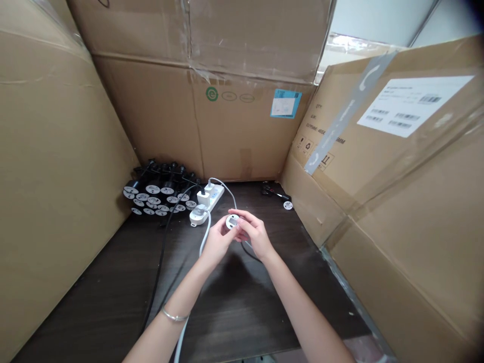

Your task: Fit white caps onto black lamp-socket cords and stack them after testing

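Over the dark tabletop, both hands meet around a small round piece with a white face (229,220) that has small dark marks and a grey patch in its middle. My left hand (218,241) wraps its left side, fingers closed on the rim. From the right, my right hand (255,233) pinches it, with the thumb on the face. The body behind the face is hidden by my fingers. A dark cable (251,255) and a pale one show just below my right hand.
Black cylinders with white round ends (153,196) are stacked at the back left. A white power strip (206,204) with plugs and cords lies nearby. At the back right are a dark tool (278,193) and a white disc (288,205). Cardboard boxes (242,136) enclose the dark table (124,282).
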Demonstrator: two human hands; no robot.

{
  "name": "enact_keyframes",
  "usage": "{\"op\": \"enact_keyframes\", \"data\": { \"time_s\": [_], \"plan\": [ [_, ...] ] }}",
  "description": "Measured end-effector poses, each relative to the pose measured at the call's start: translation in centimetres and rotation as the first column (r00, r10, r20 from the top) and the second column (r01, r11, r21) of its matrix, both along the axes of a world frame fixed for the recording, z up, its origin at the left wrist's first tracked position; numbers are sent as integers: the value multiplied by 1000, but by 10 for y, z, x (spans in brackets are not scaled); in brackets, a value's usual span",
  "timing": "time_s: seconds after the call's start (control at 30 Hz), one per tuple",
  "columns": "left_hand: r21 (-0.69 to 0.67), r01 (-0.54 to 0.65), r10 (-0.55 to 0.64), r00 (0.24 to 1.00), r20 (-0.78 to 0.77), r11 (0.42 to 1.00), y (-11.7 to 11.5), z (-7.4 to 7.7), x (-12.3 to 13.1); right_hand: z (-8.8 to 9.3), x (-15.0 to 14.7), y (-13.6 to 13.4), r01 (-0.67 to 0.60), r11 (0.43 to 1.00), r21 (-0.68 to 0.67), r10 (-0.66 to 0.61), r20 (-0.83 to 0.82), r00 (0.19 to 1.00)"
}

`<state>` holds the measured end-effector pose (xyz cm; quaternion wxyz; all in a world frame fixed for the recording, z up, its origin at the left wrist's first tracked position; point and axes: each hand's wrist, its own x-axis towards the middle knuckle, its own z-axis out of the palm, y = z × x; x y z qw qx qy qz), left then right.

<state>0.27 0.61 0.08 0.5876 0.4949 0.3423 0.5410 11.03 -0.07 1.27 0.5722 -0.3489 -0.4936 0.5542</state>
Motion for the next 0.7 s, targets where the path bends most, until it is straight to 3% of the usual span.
{"op": "enact_keyframes", "data": {
  "time_s": [0.27,0.43,0.7],
  "plan": [
    [8,22,-21,1000,-7,1000,-4,3,2,0,0,-2,66,997,48,-71,104,992],
    [-43,142,-137,985,107,989,-1,-1,-1,0,4,2,94,987,127,-105,81,991],
    [-27,62,-61,998,35,998,2,-4,1,-7,4,3,87,989,123,-97,77,992]
  ]
}}
